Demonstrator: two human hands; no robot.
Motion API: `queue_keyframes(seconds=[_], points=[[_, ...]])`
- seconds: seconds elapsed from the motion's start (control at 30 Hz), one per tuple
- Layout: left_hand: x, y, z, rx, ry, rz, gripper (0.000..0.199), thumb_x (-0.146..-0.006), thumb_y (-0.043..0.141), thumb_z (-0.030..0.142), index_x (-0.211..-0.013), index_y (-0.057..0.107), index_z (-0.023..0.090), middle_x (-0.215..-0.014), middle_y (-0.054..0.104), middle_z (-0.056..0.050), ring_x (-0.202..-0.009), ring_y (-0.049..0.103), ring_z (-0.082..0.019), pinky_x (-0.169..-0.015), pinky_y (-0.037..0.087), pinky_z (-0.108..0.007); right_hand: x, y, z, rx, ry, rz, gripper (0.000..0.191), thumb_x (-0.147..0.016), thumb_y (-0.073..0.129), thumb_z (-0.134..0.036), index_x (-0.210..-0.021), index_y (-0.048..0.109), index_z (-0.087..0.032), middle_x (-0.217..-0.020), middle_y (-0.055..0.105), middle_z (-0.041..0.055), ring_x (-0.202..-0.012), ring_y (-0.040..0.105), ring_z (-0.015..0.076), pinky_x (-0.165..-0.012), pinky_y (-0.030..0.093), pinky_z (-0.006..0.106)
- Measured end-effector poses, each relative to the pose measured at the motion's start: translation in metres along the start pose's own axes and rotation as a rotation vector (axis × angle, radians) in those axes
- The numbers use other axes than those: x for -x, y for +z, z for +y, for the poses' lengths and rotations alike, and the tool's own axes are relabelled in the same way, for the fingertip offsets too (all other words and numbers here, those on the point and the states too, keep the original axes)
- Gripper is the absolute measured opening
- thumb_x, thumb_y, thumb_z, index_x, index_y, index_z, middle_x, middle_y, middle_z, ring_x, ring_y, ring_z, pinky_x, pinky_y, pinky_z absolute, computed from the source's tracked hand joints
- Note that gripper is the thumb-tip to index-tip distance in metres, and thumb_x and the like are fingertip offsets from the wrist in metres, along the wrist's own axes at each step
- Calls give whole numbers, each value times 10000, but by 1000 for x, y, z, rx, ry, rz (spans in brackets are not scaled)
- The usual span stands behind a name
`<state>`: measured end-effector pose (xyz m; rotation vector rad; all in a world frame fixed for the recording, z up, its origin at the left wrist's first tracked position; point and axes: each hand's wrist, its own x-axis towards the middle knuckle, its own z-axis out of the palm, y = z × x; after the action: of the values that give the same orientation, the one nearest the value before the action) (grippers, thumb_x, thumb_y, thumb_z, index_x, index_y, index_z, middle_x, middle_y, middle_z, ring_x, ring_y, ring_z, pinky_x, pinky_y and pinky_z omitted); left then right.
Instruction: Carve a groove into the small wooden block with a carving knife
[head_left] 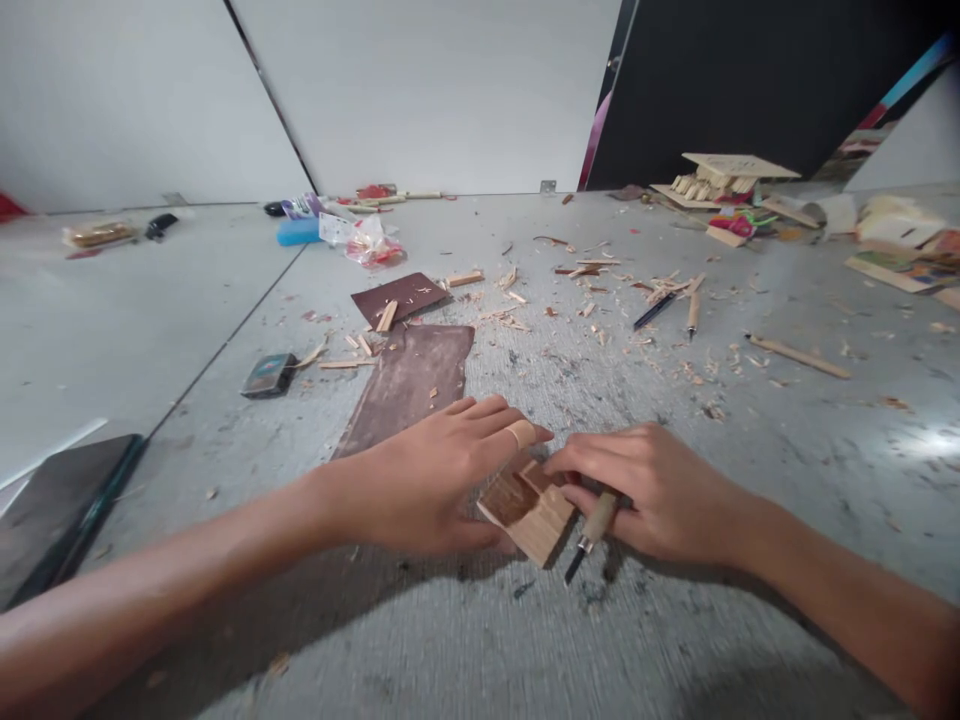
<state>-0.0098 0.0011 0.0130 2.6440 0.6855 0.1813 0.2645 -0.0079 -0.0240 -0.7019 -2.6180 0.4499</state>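
Both hands grip – the left hand point(442, 480) presses the wood block point(527, 512) to the table point(787, 480), the right hand point(660, 495) closes around a carving knife point(592, 530) – carving seems underway, shavings point(600, 290) already scattered.

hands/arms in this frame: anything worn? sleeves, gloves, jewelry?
Both forearms are bare to the frame edge: no sleeves, gloves or watch. The left hand has a tan adhesive bandage wrapped round one finger. The right hand shows nothing worn.
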Motion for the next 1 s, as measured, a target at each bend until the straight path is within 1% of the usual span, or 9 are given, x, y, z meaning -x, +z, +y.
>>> queue_keyframes(seconds=[0.1, 0.23, 0.47, 0.6, 0.73, 0.8, 0.87, 0.93, 1.0], points=[[-2, 4, 0, -29, 13, -5, 538, -879, 808, 364, -1309, 560, 156, -1254, 655, -131, -1135, 593, -314, -984, 489, -471, -1, -1, -1, -15, 24, -3, 155, -1025, 562, -165, -1144, 660, -185, -944, 737, 10, -767, 639, 147, -680, 383, 294], [-4, 10, -2, 4, 30, 5, 395, -895, 777, 308, -1214, 602, 153, -1152, 660, -101, -1058, 593, -283, -923, 487, -433, -2, 2, -3, -30, 40, -12, 95, -1006, 579, -175, -1066, 652, -191, -902, 717, 3, -744, 603, 142, -686, 384, 290], [-6, 22, -7, 162, 37, 37, 393, -916, 804, 360, -1215, 644, 161, -1221, 667, -115, -1125, 597, -286, -966, 515, -428, -6, 12, -3, -23, 70, 9, 65, -959, 583, -161, -917, 601, -207, -762, 639, -25, -655, 524, 131, -635, 334, 289], [-4, 16, -11, 186, 58, 14, 386, -908, 784, 266, -1253, 645, 162, -1253, 679, -108, -1156, 615, -278, -988, 528, -414, -3, 10, 0, -25, 72, 48, 124, -949, 555, -101, -920, 608, -209, -752, 640, -31, -651, 542, 124, -628, 350, 281], [-1, 5, -7, 146, 48, 30, 712, -764, 677, 78, -1454, 542, 191, -1509, 588, -120, -1342, 584, -293, -1110, 495, -449, 1, -1, 3, -14, 99, 160, 239, -929, 544, -43, -1061, 642, -216, -795, 661, -40, -652, 567, 107, -639, 400, 255], [-1, 8, 1, 91, -40, 82, 780, -743, 751, 204, -1486, 516, 173, -1491, 582, -146, -1320, 587, -341, -1098, 495, -523, 2, -7, 3, 14, 149, 237, 269, -922, 546, -24, -1062, 651, -229, -779, 660, -52, -625, 567, 97, -627, 418, 244], [-2, 18, 11, 14, -167, 145, 758, -807, 801, 534, -1403, 571, 125, -1347, 627, -175, -1201, 610, -382, -1019, 505, -595, 1, -12, 2, 47, 197, 298, 253, -942, 541, -35, -1028, 661, -240, -764, 666, -55, -612, 583, 94, -623, 442, 238], [-3, 31, 20, -61, -249, 183, 806, -803, 732, 795, -1234, 639, 120, -1214, 643, -169, -1114, 608, -397, -971, 489, -634, 0, -13, 1, 68, 221, 329, 232, -966, 533, -58, -1009, 667, -243, -770, 682, -49, -625, 610, 95, -636, 468, 235], [-5, 40, 25, -86, -286, 174, 702, -808, 731, 785, -1086, 650, 145, -1094, 642, -131, -1031, 609, -368, -920, 487, -596, 0, -12, -1, 77, 232, 335, 221, -968, 541, -67, -1005, 667, -245, -782, 696, -48, -633, 620, 95, -644, 476, 234]])
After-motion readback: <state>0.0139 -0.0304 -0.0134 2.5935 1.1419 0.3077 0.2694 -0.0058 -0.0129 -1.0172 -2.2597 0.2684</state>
